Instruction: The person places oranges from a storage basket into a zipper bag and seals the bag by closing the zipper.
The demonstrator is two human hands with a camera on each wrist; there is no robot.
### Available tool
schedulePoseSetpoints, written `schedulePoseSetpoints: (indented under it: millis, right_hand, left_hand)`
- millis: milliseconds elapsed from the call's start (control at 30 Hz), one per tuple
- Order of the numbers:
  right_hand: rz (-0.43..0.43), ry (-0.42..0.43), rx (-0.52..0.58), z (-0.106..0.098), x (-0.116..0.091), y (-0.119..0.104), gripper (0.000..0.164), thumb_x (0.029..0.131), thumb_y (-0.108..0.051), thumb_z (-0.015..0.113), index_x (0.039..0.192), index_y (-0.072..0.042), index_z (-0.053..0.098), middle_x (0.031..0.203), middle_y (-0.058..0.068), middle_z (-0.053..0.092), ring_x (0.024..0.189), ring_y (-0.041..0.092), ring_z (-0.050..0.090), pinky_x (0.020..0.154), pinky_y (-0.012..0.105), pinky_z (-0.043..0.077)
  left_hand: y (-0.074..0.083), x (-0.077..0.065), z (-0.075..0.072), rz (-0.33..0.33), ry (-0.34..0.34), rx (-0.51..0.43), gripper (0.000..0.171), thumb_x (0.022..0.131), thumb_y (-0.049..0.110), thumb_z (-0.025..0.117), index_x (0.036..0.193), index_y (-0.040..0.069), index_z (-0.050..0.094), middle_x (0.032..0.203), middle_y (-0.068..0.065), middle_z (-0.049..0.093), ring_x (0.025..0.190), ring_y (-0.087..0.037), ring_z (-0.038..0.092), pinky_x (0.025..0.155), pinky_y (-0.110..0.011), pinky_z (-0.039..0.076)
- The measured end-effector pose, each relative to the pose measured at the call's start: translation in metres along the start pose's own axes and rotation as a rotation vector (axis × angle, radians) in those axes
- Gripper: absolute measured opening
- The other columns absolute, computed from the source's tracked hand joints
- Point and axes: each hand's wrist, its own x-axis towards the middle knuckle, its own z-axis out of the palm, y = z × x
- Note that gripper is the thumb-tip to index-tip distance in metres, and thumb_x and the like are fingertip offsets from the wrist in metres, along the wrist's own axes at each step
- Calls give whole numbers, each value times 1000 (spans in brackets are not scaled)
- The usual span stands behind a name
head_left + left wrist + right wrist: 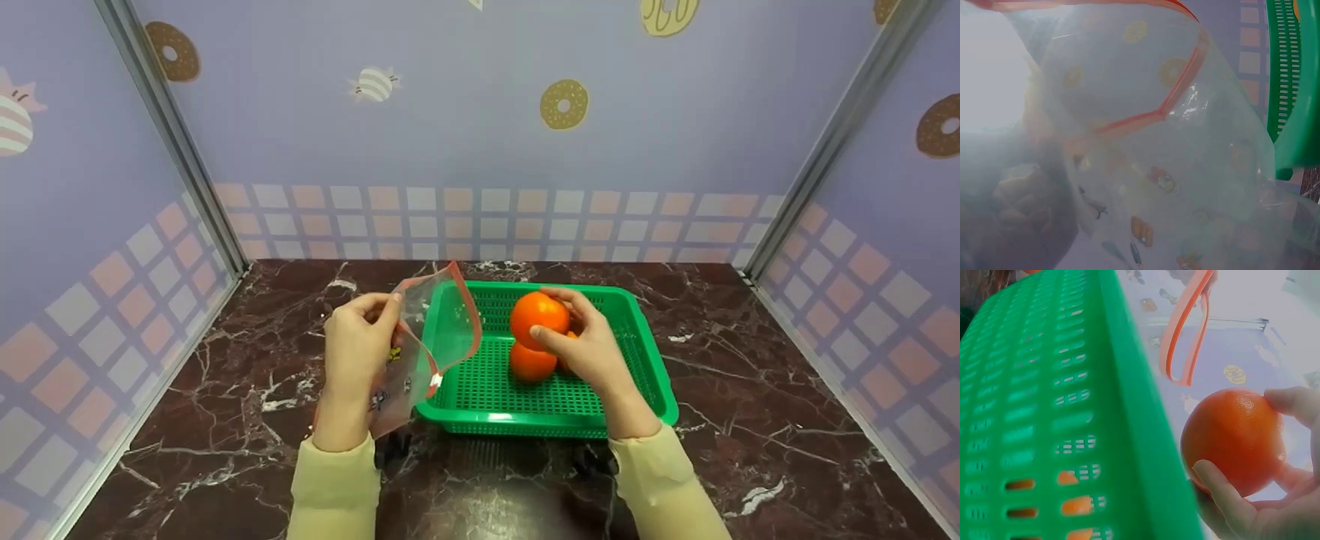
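Observation:
My left hand (pixel 358 341) pinches the rim of a clear zip bag (pixel 401 394) with an orange-red edge and small printed pictures. The bag's mouth gapes toward the right, overlapping the left side of a green plastic basket (pixel 517 421) in the head view. Over the basket, my right hand (pixel 596 352) grips a round, shiny orange (pixel 534 316) between thumb and fingers. The right wrist view shows the same orange (pixel 1233 441) above the basket's rim. Below it in the basket lies another orange (pixel 531 365), and beside that one more, mostly hidden by my right hand.
The basket stands on a dark red marble-patterned tabletop (pixel 750 420). Lilac panels with printed doughnuts and checks (pixel 480 150) enclose the table at the back and both sides, with metal posts (pixel 817 157) at the back corners.

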Motion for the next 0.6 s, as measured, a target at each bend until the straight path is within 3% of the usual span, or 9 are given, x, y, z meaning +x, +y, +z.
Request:
schedulePoseSetpoints:
  millis: [600]
  right_hand:
    - [-7, -48, 79, 22, 8, -25, 56, 90, -21, 79, 142, -24, 58, 138, 12, 63, 118, 29, 64, 88, 44, 59]
  left_hand:
    - [-1, 0, 1, 10, -4, 3, 22, 102, 23, 66, 98, 6, 80, 63, -6, 68, 50, -11, 60, 47, -22, 45]
